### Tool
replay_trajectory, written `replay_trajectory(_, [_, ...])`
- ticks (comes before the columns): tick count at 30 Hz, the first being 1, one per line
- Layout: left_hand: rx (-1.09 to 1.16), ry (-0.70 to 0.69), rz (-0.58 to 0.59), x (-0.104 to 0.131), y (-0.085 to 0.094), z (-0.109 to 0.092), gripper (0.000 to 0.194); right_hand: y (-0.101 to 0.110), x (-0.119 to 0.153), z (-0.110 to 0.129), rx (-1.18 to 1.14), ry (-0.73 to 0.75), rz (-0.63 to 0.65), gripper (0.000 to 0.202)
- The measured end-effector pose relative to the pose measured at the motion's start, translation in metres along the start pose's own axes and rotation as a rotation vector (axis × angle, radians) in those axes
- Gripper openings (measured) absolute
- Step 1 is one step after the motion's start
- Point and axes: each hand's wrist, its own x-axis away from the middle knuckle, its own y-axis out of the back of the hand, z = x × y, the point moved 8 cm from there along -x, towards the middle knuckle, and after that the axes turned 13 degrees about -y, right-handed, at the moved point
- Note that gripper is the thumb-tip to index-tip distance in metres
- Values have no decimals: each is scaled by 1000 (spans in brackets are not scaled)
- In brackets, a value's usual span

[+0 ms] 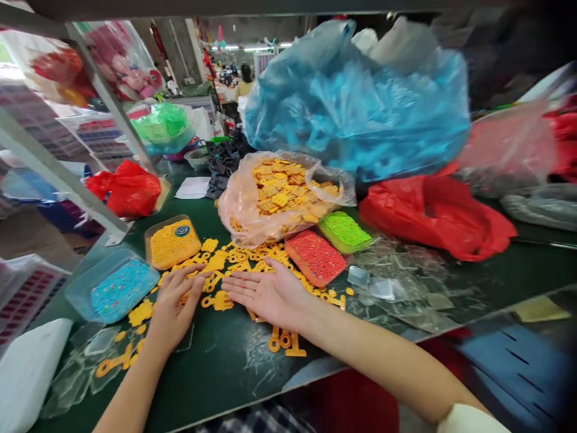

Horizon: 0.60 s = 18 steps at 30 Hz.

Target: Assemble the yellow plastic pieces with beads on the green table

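Observation:
My right hand point(268, 294) lies palm up over the yellow plastic pieces point(241, 258), its fingers stretched out, with a few tiny red beads on them. Facing it from the left, my left hand point(178, 304) is palm down with fingers apart and slightly bent, above yellow pieces; nothing shows gripped in it. Beyond the hands are a tray of red beads point(316, 257), a tray of green beads point(345, 231) and a tray of yellow-orange beads point(175, 242) with a dark round item. A tray of blue beads point(124, 288) stands left of my left hand.
Behind the trays sits a clear bag of yellow pieces point(282, 192), with a large blue bag point(360, 108) and a red bag point(433, 216) beyond. Clear flat squares point(396, 282) lie at right. A metal frame point(58, 174) rises at left; a white object point(33, 373) is near left.

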Motion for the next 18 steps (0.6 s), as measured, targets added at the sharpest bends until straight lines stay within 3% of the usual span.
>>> replay_trajectory(6, [-221,-16,-235,3,35,7,30,42,60,36,59,208,-191,49])
replay_trajectory(9, [-237,2,-226,9,40,4,34,72,82,58,142,284,-354,52])
replay_trajectory(12, [-301,33,-182,13,39,9,32,97,86,76,71,281,-632,50])
replay_trajectory(15, [-334,65,-148,18,37,15,29,101,90,74,-182,245,-848,39])
replay_trajectory(18, [-314,99,-169,22,38,19,30,93,91,70,-286,230,-871,34])
